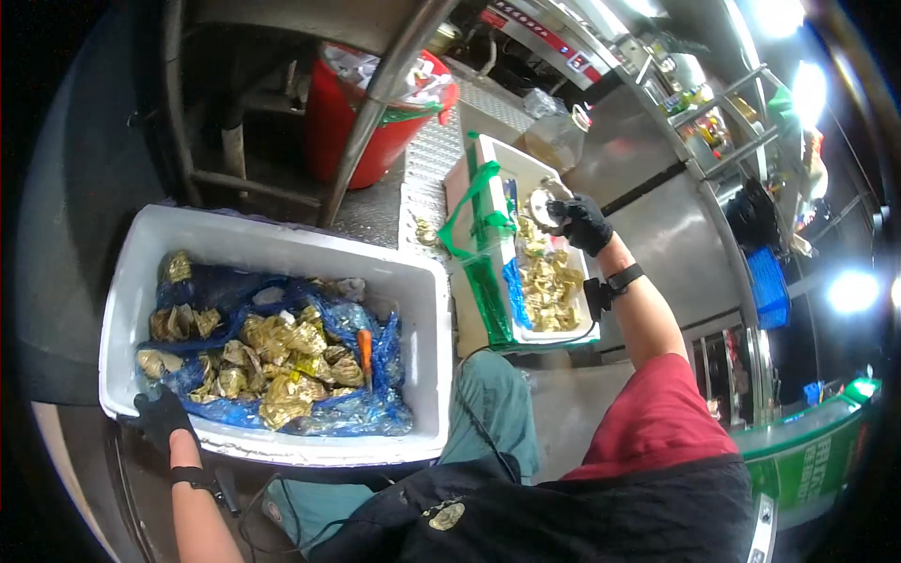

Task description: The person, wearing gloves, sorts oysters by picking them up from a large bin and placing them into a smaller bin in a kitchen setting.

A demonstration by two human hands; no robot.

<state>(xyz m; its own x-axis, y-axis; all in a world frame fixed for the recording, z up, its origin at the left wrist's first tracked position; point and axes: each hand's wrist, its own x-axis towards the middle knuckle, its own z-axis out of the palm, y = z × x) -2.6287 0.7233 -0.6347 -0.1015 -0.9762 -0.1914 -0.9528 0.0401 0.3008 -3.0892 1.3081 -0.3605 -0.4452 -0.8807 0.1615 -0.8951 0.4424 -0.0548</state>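
My right hand (586, 224), in a black glove, holds a metal object (543, 205), perhaps a bowl or scoop, over the far end of a second white foam box (588, 310) with many oysters (547, 288) inside. My gloved left hand (163, 415) rests on the near left rim of a large white foam box (274, 447); whether it grips the rim is hard to tell. In that box, oysters (285, 338) lie on blue mesh netting (391, 359). An orange-handled tool (364, 350) stands at the right among them, its lower end hidden.
Beyond the boxes are a red bin (352, 134) full of waste and a metal table leg (380, 95). A plastic jug (559, 141) of brownish liquid stands behind the second box. Stainless cabinets (679, 232) line the right. A loose shell (426, 231) lies between the boxes.
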